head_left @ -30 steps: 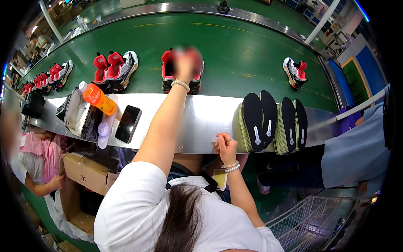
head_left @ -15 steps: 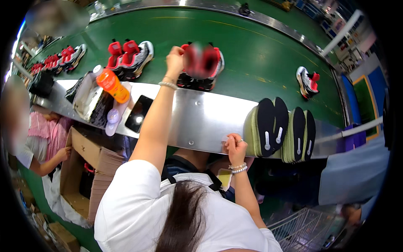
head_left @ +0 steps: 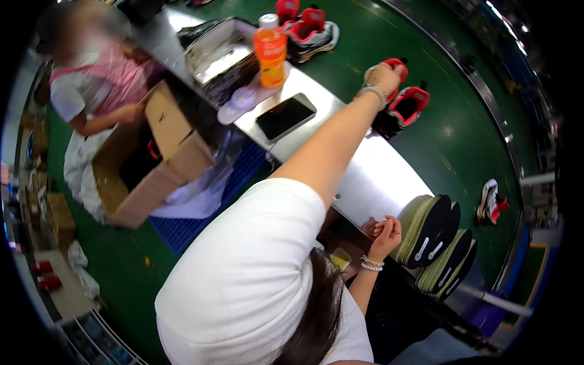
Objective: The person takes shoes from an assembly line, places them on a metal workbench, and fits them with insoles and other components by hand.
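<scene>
Covering part of one shoe, the left hand (head_left: pixel 386 78) lay at the upper right of the frame, fingers bent down over the red collar; could not tell whether it gripped. The pair of black, white and red shoes (head_left: pixel 406 111) stood on the green surface, just beyond the metal bench (head_left: pixel 365 167), the second shoe's opening in plain view.

Right hand (head_left: pixel 387 236), right of centre and lower: fingers curled in, narrow, near the bench edge. Could not tell if it held anything. Just beside it stood the stacked insoles (head_left: pixel 426 234), black on top, yellow-green at the sides, white marks at the ends.

Farther up the bench, left of the arm: dark phone (head_left: pixel 286 118) lying flat; orange bottle (head_left: pixel 271 53) with white cap; pale lilac item (head_left: pixel 234 111) with a round disc. Foil-lined box (head_left: pixel 213 58) at upper left, top open. Single shoe (head_left: pixel 488 204) at far right. Co-worker (head_left: pixel 109 85) in pink at upper left, one hand at a cardboard box (head_left: pixel 173 125).
</scene>
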The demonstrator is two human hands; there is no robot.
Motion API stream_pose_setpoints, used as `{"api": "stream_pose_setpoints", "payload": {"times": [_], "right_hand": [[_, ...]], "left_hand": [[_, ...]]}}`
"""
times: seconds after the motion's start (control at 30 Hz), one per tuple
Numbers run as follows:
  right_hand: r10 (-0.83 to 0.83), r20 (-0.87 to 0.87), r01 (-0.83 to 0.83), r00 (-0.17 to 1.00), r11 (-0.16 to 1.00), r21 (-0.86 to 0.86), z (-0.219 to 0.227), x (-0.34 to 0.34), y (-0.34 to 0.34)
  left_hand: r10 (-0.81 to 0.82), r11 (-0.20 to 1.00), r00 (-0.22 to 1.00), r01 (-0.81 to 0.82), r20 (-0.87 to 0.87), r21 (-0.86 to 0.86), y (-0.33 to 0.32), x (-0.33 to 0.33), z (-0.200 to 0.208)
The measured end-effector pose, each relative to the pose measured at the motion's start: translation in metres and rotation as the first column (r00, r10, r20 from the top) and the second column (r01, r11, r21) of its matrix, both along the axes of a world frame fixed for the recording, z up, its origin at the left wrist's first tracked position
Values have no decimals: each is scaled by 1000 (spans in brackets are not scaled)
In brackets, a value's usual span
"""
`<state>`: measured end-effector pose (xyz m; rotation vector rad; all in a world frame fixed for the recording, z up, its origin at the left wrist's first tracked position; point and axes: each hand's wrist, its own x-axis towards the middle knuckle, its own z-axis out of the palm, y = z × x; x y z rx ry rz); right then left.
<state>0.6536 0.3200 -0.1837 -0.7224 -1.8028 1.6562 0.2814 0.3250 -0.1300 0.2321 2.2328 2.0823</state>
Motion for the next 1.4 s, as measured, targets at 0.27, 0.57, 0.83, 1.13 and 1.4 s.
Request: {"api": "stream_pose_setpoints", "payload": {"times": [0.27, 0.57, 0.83, 1.13, 1.4], "right_hand": [[64, -14, -64, 998, 998, 17, -3, -5, 3], [63, -14, -62, 998, 997, 35, -2, 0, 2], [25, -7, -26, 1000, 997, -73, -2, -5, 0], [-19, -26, 18, 999, 998, -59, -2, -5, 1], [-14, -18, 13, 1000, 1000, -5, -1, -2, -9]], "left_hand": [[86, 992, 988, -96, -130, -79, -16, 3, 8], [42, 952, 944, -138, -328, -274, -20, 3, -4], [-95, 827, 949, -92, -300, -554, -34, -17, -3], [402, 883, 285, -373, -870, 285, -292, 84, 131], [343, 326, 339, -918, -876, -228, -423, -29, 48]]}}
